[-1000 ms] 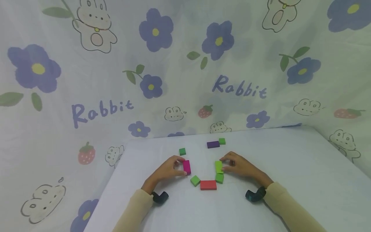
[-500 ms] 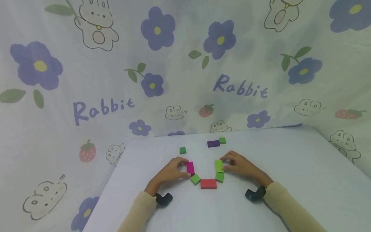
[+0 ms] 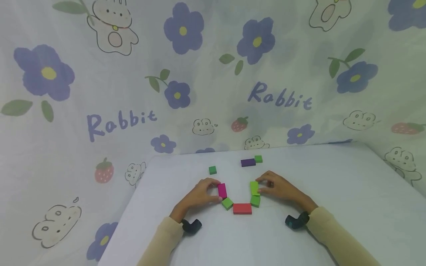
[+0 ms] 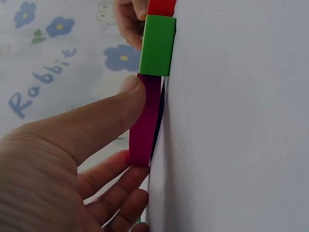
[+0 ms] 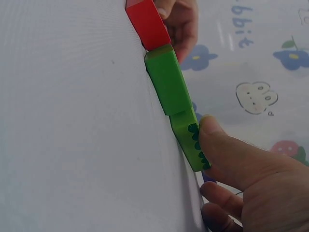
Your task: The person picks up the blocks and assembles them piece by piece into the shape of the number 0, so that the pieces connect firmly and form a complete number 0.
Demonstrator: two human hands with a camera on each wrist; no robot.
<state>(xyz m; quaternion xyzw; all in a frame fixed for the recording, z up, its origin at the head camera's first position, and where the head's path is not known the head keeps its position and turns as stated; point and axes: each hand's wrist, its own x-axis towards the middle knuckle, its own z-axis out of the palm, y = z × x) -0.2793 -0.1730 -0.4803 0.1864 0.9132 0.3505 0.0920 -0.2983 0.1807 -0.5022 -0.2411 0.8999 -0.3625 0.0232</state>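
My left hand [image 3: 200, 193] pinches a magenta block [image 3: 222, 190] between thumb and fingers. The block's near end meets a green cube [image 3: 227, 204]; in the left wrist view a dark strip shows under the magenta block [image 4: 145, 125]. Across from it, my right hand [image 3: 277, 186] holds a lime green block [image 3: 254, 187] by its ends. That block's near end touches another green cube [image 3: 255, 201], and its side in the right wrist view bears a dark green scalloped pattern. A red block [image 3: 242, 208] lies between the two cubes, so the pieces form a U.
Farther back on the white table [image 3: 332, 207] lie a dark purple block [image 3: 248, 162] with a green cube [image 3: 258, 159] against its end. A darker green cube [image 3: 212, 170] sits alone behind my left hand. A printed cloth [image 3: 213, 74] hangs behind the table.
My left hand has moved the magenta block right, up to the left green cube. My right hand stays at the lime block. The head view has shifted slightly.
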